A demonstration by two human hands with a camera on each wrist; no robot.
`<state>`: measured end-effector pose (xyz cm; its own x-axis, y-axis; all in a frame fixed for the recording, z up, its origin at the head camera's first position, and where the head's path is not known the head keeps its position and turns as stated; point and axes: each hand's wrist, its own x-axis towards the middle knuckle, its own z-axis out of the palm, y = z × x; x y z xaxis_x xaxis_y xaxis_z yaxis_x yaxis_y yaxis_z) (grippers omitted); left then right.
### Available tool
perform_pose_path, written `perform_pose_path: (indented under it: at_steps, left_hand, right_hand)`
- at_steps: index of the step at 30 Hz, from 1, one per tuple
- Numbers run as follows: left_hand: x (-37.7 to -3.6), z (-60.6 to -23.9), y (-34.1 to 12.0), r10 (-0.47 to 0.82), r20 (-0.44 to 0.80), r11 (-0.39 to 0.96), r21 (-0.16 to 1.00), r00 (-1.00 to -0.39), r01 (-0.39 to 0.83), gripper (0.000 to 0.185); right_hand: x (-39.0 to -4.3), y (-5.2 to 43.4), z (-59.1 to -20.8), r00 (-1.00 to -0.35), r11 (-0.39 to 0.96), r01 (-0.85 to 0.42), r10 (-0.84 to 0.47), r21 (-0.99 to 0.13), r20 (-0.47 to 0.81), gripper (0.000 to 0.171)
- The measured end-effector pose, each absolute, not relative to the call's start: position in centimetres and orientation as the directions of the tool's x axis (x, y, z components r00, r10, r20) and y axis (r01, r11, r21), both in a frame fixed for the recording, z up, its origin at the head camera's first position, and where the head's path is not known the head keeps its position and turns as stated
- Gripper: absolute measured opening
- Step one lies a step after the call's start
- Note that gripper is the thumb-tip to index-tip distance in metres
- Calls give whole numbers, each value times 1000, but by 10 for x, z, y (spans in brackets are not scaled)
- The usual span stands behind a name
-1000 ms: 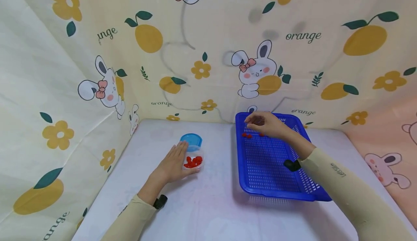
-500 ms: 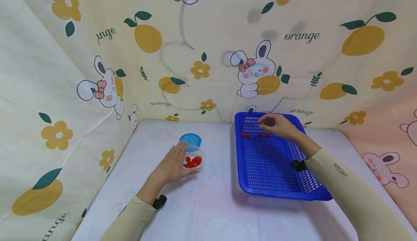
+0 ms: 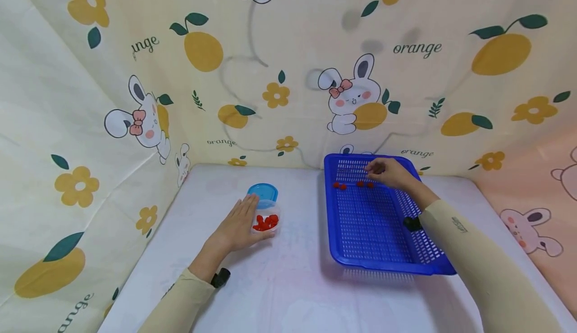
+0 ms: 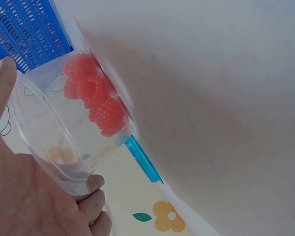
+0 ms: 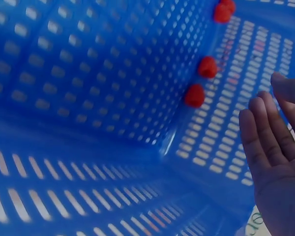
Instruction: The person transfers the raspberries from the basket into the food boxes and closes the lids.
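In the head view my left hand [image 3: 236, 227] holds a small clear plastic tub [image 4: 49, 105] standing on the table, thumb on the near side and fingers on the far side. Several red raspberries [image 4: 105, 110] lie in the bottom of it. Its blue lid [image 3: 262, 191] rests just behind. My right hand [image 3: 389, 174] hovers over the far end of a blue plastic basket [image 3: 374, 228], fingers loosely bent and holding nothing. Below it, several raspberries [image 5: 207, 67] lie along the far end of the basket floor, two at the left and two further right.
The basket has raised slotted walls and stands on the right of the white table [image 3: 288, 283]. A patterned cloth [image 3: 297, 72] hangs behind the table and along both sides.
My right hand has moved to the right over the basket's far end, uncovering the rightmost raspberry. The left hand and the tub stay where they were.
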<state>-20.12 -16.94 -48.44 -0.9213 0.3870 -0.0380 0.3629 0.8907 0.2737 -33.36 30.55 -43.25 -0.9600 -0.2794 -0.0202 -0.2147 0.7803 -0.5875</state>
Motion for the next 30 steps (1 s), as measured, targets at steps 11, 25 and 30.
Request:
perform_pose_path:
  at_steps: [11, 25, 30]
  left_hand:
    - [-201, -483, -169, 373, -67, 902, 257, -925, 345, 119]
    - [-201, -482, -168, 366, -60, 902, 270, -929, 338, 118]
    - [-201, -482, -168, 365, -73, 904, 265, -928, 334, 118]
  right_hand:
    - [-343, 316, -443, -947, 802, -144, -281, -580, -154, 24]
    - [-351, 323, -454, -949, 834, -89, -237, -545, -209, 27]
    - [-349, 325, -454, -946, 849, -96, -240, -520, -217, 27]
